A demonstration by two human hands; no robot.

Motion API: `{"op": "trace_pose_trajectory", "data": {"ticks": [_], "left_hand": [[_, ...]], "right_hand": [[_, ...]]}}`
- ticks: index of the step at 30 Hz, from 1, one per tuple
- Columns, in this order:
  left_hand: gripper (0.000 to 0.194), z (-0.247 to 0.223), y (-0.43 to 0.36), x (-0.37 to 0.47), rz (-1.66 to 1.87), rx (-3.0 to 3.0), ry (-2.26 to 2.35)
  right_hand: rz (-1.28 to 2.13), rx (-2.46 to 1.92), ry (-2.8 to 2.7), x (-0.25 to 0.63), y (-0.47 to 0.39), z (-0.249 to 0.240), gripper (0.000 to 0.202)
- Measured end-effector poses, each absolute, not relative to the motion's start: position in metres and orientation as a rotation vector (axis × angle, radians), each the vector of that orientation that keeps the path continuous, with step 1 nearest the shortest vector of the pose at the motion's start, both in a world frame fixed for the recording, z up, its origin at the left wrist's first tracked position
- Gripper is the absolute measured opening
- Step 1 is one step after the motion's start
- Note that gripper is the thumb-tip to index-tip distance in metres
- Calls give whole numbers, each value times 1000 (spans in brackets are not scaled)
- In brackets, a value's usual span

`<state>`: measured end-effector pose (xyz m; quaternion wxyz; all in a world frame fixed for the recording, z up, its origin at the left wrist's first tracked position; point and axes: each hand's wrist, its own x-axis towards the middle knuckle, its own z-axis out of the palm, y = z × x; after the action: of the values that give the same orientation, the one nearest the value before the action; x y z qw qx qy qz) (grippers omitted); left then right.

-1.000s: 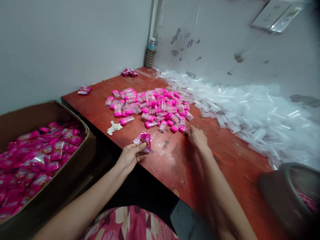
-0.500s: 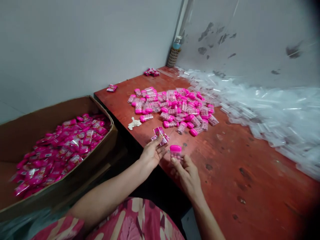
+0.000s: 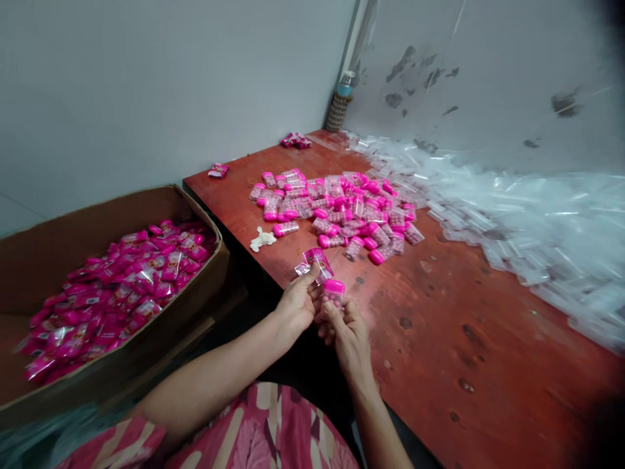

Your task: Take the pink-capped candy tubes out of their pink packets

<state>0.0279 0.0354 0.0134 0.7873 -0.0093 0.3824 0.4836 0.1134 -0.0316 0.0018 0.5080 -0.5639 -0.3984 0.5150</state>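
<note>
I see the right fingers [image 3: 334, 313] closed round a clear, pink-capped jar [image 3: 334, 291] of pinkish balls [image 3: 334, 298]. At its eleven o'clock, the left fingers [image 3: 306, 278] pinch a glossy pink packet [image 3: 320, 260].

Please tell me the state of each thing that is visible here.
Pink wrapper, pinched in the left grip
Container, upright, held in the right grip
Piled containers, capped, lying on the table
Cardboard box, open, holding pink packets
Clear plastic pieces, heaped
Bottle, standing, capped
White scrap, crumpled

Dim cool light, glare on plastic pile [image 3: 527, 212], shadow under table [image 3: 420, 365], blackened right corners
</note>
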Motion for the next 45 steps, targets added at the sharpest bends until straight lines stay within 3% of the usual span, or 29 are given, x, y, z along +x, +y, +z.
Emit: {"op": "trace_pose_trajectory", "data": {"ticks": [16, 23, 29, 37, 45], "left_hand": [[34, 12, 30, 18, 975, 520, 743], [32, 10, 33, 14, 889, 687, 815], [30, 7, 31, 15, 831, 794, 824], [24, 7, 33, 6, 922, 573, 808], [24, 19, 28, 4, 940, 681, 787]], "right_hand": [[1291, -1322, -1012, 116, -22, -6, 21], [1211, -1352, -1037, 120, -25, -8, 19], [1401, -1186, -829, 119, -22, -12, 20], [1353, -1165, -835, 122, -27, -9, 27], [1197, -1278, -847, 117, -36, -3, 21]]}}
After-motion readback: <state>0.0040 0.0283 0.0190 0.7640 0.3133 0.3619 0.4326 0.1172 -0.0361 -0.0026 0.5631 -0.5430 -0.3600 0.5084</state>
